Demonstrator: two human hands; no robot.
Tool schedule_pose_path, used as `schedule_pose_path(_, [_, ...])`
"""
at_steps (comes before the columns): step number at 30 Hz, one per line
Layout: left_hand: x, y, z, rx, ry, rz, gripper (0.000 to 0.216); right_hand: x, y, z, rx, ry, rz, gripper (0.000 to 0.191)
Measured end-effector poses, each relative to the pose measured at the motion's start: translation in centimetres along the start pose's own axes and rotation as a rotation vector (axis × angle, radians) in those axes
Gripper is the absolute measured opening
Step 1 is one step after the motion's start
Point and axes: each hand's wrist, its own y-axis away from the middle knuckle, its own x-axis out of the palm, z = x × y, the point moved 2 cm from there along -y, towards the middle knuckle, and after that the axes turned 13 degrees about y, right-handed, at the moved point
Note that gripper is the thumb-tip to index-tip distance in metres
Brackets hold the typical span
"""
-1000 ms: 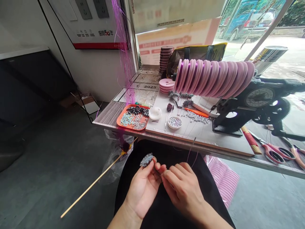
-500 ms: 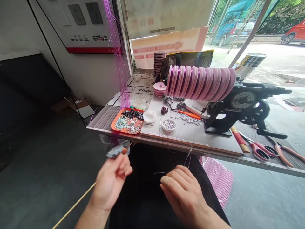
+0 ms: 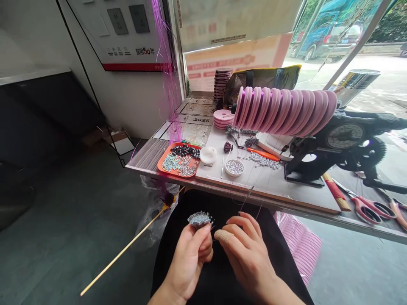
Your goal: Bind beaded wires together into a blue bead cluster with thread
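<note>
My left hand point(image 3: 192, 254) is closed on the underside of a rounded bunch of small grey-blue beads point(image 3: 200, 219), which seem to be on thin stems. Just to its right, my right hand point(image 3: 246, 248) is curled, with a wrap on one fingertip. Thin thread point(image 3: 246, 199) runs from its fingers up to the front edge of a white board point(image 3: 280, 190); the exact grip is partly hidden. Both hands are above a dark-covered lap point(image 3: 219, 284), fingertips almost meeting.
An orange tray point(image 3: 162, 166) of beads and a white bead bowl point(image 3: 234, 173) are on the table. A hand-cranked winder point(image 3: 343, 137) carries pink spools point(image 3: 286, 110). Scissors point(image 3: 369, 209) lie at right. A thin stick point(image 3: 127, 245) slants at left, below hanging purple strands point(image 3: 171, 84).
My left hand has moved right, bringing the bead bunch away from the stick towards my right hand. My right hand's fingers have lifted slightly. The view has turned left.
</note>
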Motion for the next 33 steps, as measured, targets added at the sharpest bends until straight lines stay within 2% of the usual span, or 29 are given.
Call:
schedule_pose_path(7, [-0.2, -0.3, 0.4, 0.045, -0.043, -0.032, 0.03, 0.0, 0.1, -0.3, 0.008, -0.024, 0.019, 0.02])
schedule_pose_path(11, [-0.4, -0.5, 0.5, -0.024, 0.012, -0.013, 0.032, 0.0, 0.0, -0.4, -0.002, -0.013, 0.017, 0.018])
schedule_pose_path(16, [-0.4, -0.4, 0.5, -0.095, 0.072, -0.053, 0.032, 0.1, -0.2, -0.3, -0.004, 0.023, 0.028, 0.019])
schedule_pose_path(24, [-0.6, -0.4, 0.5, -0.125, 0.071, -0.021, 0.027, 0.2, -0.1, -0.8, 0.026, 0.018, 0.053, 0.019])
schedule_pose_path(33, [-0.5, -0.3, 0.0, 0.019, -0.068, -0.086, 0.025, 0.0, 0.0, -1.1, 0.06, 0.148, 0.036, 0.016])
